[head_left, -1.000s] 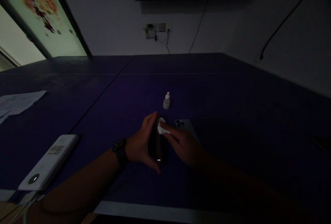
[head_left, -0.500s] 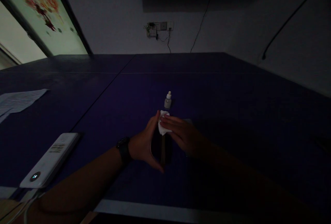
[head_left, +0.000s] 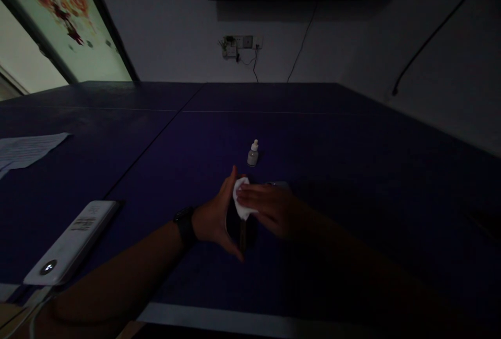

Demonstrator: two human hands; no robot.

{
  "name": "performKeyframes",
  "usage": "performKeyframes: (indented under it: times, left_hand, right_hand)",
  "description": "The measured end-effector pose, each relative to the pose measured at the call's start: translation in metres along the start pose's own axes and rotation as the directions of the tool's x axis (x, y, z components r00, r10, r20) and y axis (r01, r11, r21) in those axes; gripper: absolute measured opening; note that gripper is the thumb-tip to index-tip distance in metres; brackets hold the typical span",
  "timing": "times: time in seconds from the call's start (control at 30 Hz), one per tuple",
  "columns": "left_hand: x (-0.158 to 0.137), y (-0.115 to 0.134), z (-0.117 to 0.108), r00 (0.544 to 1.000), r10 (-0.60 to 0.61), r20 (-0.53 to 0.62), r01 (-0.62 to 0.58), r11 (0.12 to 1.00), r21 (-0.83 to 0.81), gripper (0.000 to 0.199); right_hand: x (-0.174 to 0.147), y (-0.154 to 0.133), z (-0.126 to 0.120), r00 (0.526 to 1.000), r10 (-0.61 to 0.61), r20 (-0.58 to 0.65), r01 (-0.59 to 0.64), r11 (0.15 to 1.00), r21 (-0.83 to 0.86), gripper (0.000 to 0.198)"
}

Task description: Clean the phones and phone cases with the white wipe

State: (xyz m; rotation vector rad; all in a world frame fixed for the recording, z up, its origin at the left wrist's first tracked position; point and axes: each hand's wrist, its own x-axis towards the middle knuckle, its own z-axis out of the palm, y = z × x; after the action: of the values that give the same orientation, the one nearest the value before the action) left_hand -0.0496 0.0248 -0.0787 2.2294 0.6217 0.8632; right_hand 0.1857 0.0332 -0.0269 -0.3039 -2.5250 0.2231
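Bottle (head_left: pixel 252 158), contents unclear, beyond held tissue (head_left: pixel 241 212)

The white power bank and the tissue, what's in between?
The head view shows purple tabletop, then the left hand with a dark watch at its wrist, between the power bank and the tissue.

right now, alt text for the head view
The right hand holds a crumpled white tissue against a dark, slim object that the left hand spans, over a purple table. Beyond stands a small white-capped bottle; a white oblong device lies left.
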Motion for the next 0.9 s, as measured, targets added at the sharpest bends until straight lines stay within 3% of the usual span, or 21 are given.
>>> performKeyframes:
  times: [0.07,0.13,0.3,0.43,0.5,0.67,0.7,0.83,0.9]
  left_hand:
    - [0.0,0.0,0.0,1.0,-0.012,-0.001,0.012,1.0,0.001,0.178]
    - [0.0,0.001,0.0,1.0,0.002,-0.012,-0.002,1.0,-0.004,0.178]
    - [0.001,0.002,0.0,0.999,0.047,-0.019,-0.046,0.999,0.017,0.176]
    - [0.002,-0.001,-0.001,0.999,0.035,-0.02,-0.034,0.999,0.014,0.181]
    - [0.002,-0.001,-0.001,0.999,0.045,-0.017,-0.045,0.999,0.013,0.181]
    - [0.004,0.001,-0.002,0.994,0.099,-0.037,-0.098,0.995,0.023,0.174]
    - [0.004,0.001,-0.002,0.994,0.103,-0.041,-0.102,0.995,0.022,0.173]
    - [0.002,-0.001,-0.002,0.995,0.091,-0.038,-0.089,0.995,0.039,0.178]
    - [0.001,-0.001,-0.004,0.998,0.064,-0.02,-0.062,0.996,0.063,0.18]
  right_hand:
    - [-0.001,-0.012,-0.004,0.988,-0.141,0.057,0.136,0.987,0.084,0.037]
    - [-0.001,-0.018,-0.005,0.981,-0.184,0.068,0.174,0.977,0.122,0.037]
    - [0.0,-0.006,-0.003,0.997,0.064,-0.052,-0.066,0.997,-0.031,0.041]
    - [-0.003,-0.021,-0.005,0.988,-0.152,0.037,0.146,0.981,0.129,0.038]
    - [-0.004,-0.03,-0.005,0.982,-0.177,0.058,0.163,0.967,0.195,0.035]
    - [0.0,-0.018,0.002,0.995,0.074,-0.074,-0.076,0.997,-0.024,0.041]
    - [0.001,-0.015,0.002,0.994,0.074,-0.083,-0.077,0.996,-0.034,0.041]
    - [0.002,-0.022,-0.003,0.99,-0.137,0.041,0.131,0.984,0.121,0.036]
    - [-0.001,-0.028,-0.007,0.986,-0.162,0.045,0.152,0.973,0.174,0.037]
